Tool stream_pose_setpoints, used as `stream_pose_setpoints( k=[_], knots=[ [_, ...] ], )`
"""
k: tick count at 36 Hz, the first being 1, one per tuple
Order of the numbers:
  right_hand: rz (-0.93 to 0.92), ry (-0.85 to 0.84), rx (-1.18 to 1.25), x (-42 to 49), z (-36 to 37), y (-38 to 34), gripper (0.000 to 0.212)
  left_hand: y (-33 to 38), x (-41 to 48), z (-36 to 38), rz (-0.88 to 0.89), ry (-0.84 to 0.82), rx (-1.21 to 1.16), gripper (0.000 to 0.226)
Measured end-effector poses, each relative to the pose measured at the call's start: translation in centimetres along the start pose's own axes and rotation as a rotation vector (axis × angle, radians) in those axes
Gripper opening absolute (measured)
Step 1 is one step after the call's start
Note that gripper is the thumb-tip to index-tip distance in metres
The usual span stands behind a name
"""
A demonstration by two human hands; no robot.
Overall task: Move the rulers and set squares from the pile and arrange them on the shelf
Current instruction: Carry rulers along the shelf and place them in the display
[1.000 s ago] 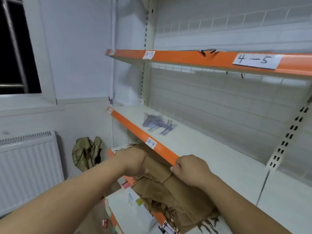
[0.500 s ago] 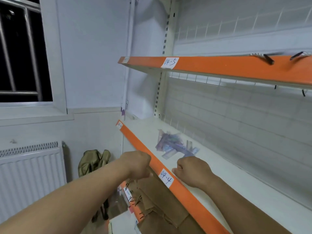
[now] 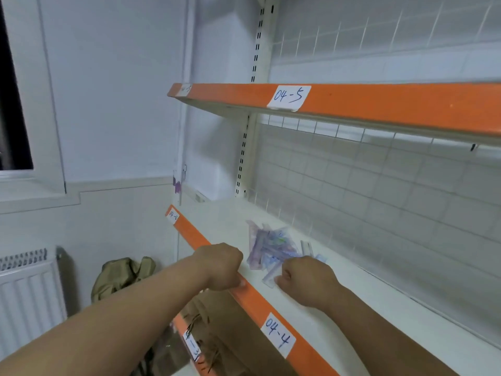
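Note:
A loose pile of purple and clear plastic rulers and set squares (image 3: pixel 269 246) lies on the white shelf marked 04-4 (image 3: pixel 352 308), toward its back. My right hand (image 3: pixel 307 282) is on the shelf at the near side of the pile, fingers curled, pinching the near end of a pale ruler (image 3: pixel 271 278). My left hand (image 3: pixel 221 267) sits curled over the shelf's orange front edge (image 3: pixel 260 302), thumb on the orange strip, just left of the pile.
Shelf 04-5 (image 3: pixel 379 104) overhangs above. A wire grid backs the shelves. Brown paper (image 3: pixel 217 335) lies on the shelf below, 04-3. A white radiator (image 3: pixel 27 294) and an olive bag (image 3: pixel 122 278) stand at the lower left under a window.
Both hands rose from the brown paper on the lower shelf to shelf 04-4. The right hand moved forward to the pile; the left settled on the orange edge.

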State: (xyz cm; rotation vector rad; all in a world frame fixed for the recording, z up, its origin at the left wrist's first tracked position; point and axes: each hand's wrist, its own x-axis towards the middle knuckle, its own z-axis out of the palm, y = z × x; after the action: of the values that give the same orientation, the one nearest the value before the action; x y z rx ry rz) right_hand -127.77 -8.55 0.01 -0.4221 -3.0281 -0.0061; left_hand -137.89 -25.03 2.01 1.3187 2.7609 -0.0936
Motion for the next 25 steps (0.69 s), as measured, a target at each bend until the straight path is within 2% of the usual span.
stream_pose_setpoints(
  k=[14,25],
  knots=[
    [0.317,0.004,-0.047,7.7,0.0,-2.3,0.037,-7.1,11.1,-2.2,0.327,0.015,0.013,0.041],
    [0.462,-0.032,-0.068,9.3,-0.1,-2.8,0.036,-7.4,15.8,-1.4,0.514,-0.030,0.050,0.038]
  ],
)
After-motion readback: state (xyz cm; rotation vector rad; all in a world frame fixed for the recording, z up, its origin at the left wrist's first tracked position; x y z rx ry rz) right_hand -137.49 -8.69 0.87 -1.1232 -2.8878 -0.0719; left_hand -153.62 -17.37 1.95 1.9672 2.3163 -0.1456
